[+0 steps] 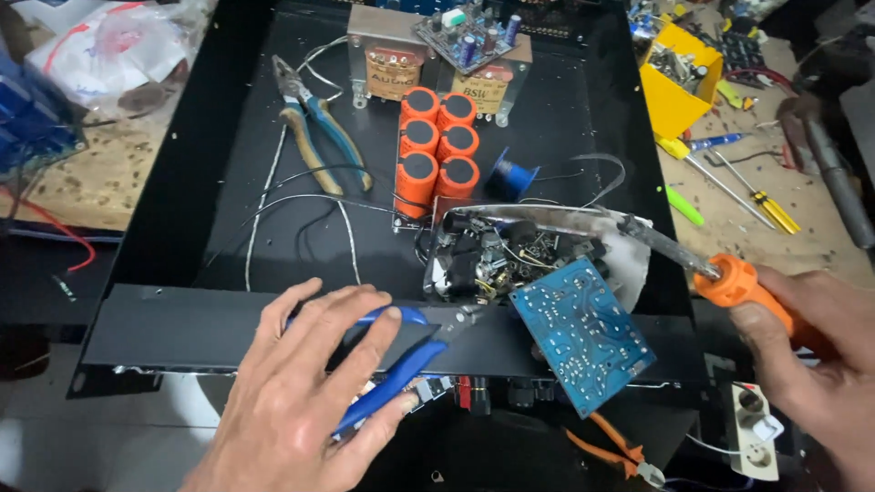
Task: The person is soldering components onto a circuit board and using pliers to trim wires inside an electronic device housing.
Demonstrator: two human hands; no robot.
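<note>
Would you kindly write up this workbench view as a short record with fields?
Left hand: grips blue-handled cutters, fingers around the handles
Right hand: holds soldering iron by its orange grip
Iron tip: over the tilted blue circuit board
Surface: open black metal chassis
Inside chassis: six orange capacitors, two transformers, pliers
Right of chassis: yellow parts bin, screwdrivers

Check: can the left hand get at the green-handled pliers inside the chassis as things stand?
Probably not at once. The left hand is closed around blue-handled cutters at the front edge. The pliers lie uncovered on the chassis floor, only loose wires nearby, so the path looks free once the cutters are down.
</note>
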